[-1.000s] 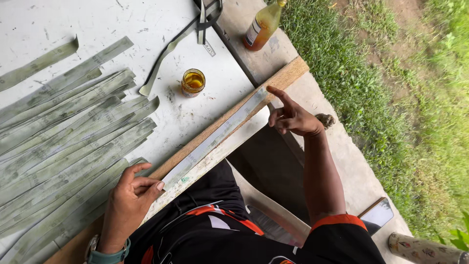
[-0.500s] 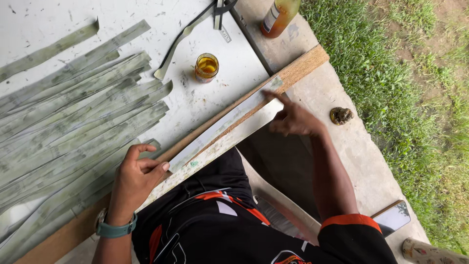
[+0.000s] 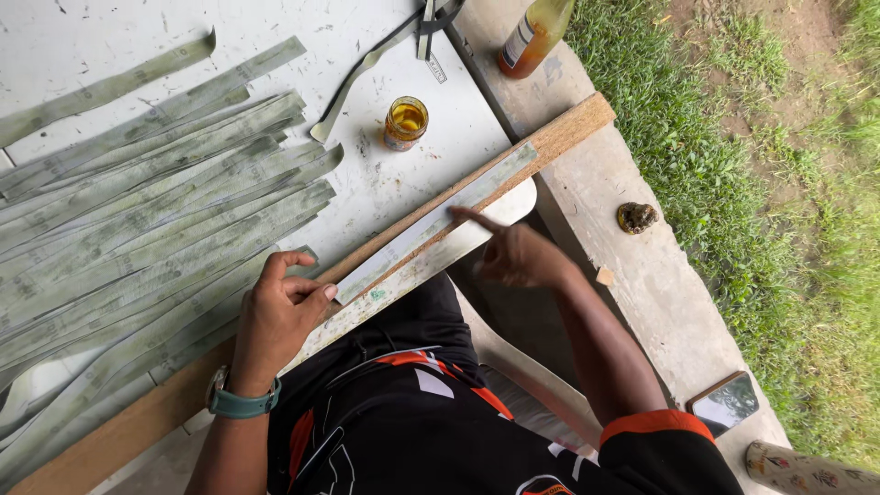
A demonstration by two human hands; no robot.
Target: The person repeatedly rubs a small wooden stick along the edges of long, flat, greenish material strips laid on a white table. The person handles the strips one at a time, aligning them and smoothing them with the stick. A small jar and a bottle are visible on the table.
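A pale green strip [image 3: 440, 220] lies along a long wooden board [image 3: 559, 136] at the near edge of the white table [image 3: 110, 37]. My left hand [image 3: 280, 316] presses down on the strip's near end with thumb and curled fingers. My right hand [image 3: 513, 252] has its index finger stretched out, the tip touching the middle of the strip. Neither hand grips anything. A wristwatch with a teal band sits on my left wrist.
Several similar green strips [image 3: 137, 220] are spread over the table's left. A small glass of yellow liquid [image 3: 405, 121], a bottle [image 3: 536, 37] and a dark strap [image 3: 367, 64] lie farther off. A concrete ledge [image 3: 642, 275] with a phone [image 3: 724, 403] borders grass.
My right hand has slid down the strip from its far end toward the middle. My left hand stays on the near end. The camera view has shifted a little.
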